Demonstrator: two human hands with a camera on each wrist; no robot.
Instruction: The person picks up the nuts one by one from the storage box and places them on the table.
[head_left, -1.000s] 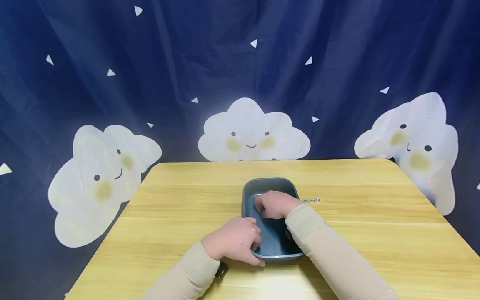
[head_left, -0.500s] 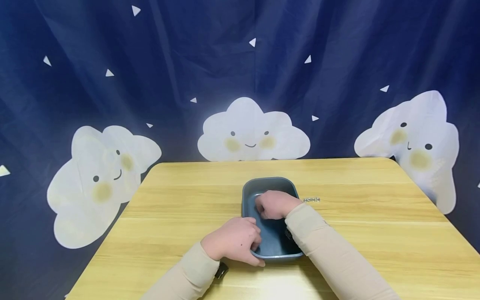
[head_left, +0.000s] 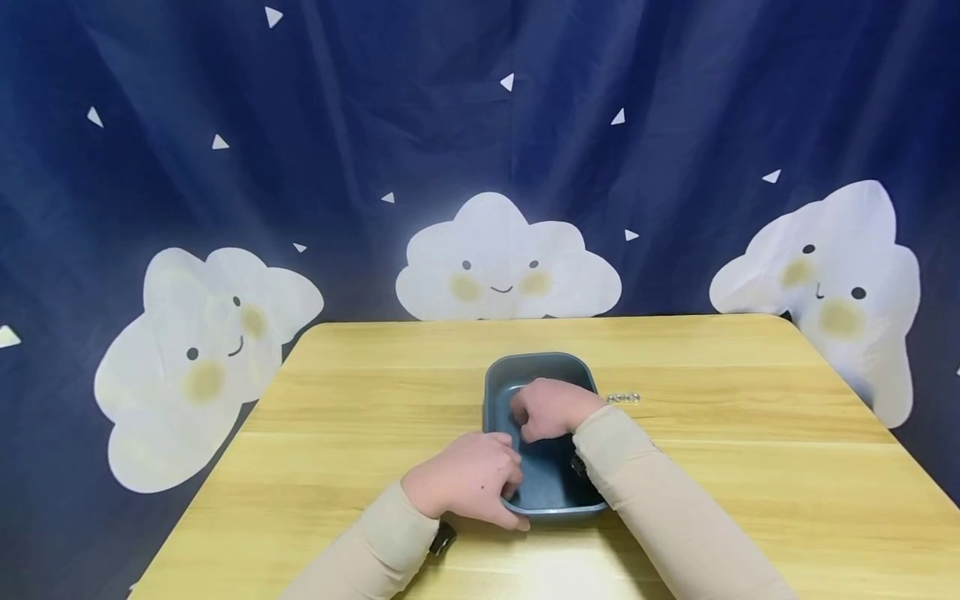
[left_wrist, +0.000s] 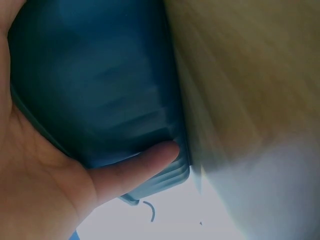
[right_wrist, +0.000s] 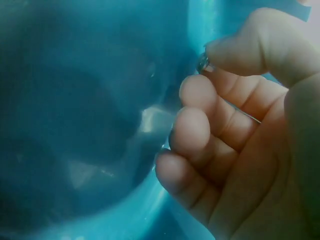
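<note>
A deep blue-grey plastic bin [head_left: 545,498] with rounded corners stands on the table. My left hand [head_left: 471,479] grips its near left rim, the thumb along the outer wall [left_wrist: 135,95] and the other fingers over the edge inside. Down in the bin is my right hand [head_left: 553,408], fingers curled close to the left wall. The right wrist view shows a small shiny silvery piece [right_wrist: 202,63] pinched between thumb and index finger; its exact kind I cannot tell. The other fingertips [right_wrist: 192,127] curl beside the bin's wall.
Several small shiny silvery pieces [head_left: 623,398] lie in a short row on the wooden table [head_left: 360,400], just right of the bin. Behind the table's far edge hangs a dark blue curtain [head_left: 450,100] with smiling clouds.
The right hand's thumb and fingers have shifted very slightly inside the bin. Left hand, bin and the row of small pieces stay in place.
</note>
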